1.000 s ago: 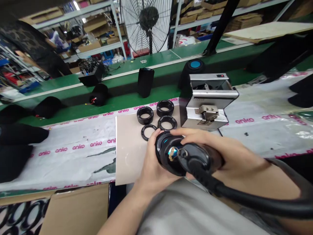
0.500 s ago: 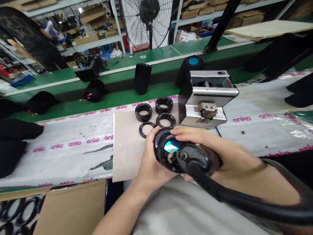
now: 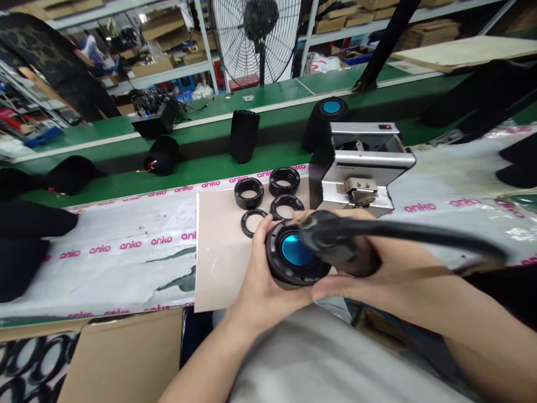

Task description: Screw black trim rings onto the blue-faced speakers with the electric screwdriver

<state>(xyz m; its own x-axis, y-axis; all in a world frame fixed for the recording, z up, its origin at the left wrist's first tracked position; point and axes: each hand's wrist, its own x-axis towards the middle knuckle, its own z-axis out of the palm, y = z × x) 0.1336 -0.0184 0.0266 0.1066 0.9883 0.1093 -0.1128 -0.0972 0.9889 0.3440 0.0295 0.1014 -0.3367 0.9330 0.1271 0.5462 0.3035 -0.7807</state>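
Note:
My left hand [image 3: 262, 285] is wrapped round a black round speaker [image 3: 277, 263], whose end with a shiny blue disc faces up. My right hand [image 3: 394, 268] grips a black corded electric screwdriver [image 3: 331, 240], held over the right side of the speaker's rim. Its tip is hidden, so I cannot tell whether it touches. Just beyond the speaker, several black rings [image 3: 249, 202] lie on a beige board [image 3: 218, 252]. A metal screw feeder [image 3: 369, 162] stands behind my right hand.
Black speakers [image 3: 244, 137] stand or lie along the green bench [image 3: 201, 154]. A cardboard box [image 3: 126, 358] at lower left holds more black rings. The screwdriver's cable arcs rightward. At the far left stands another person [image 3: 54, 61]; a large fan [image 3: 260, 50] is at the back.
The screwdriver has tilted and its cable has swung up and to the right. My right fingers have come off the speaker's far rim; the right thumb now shows at its near side.

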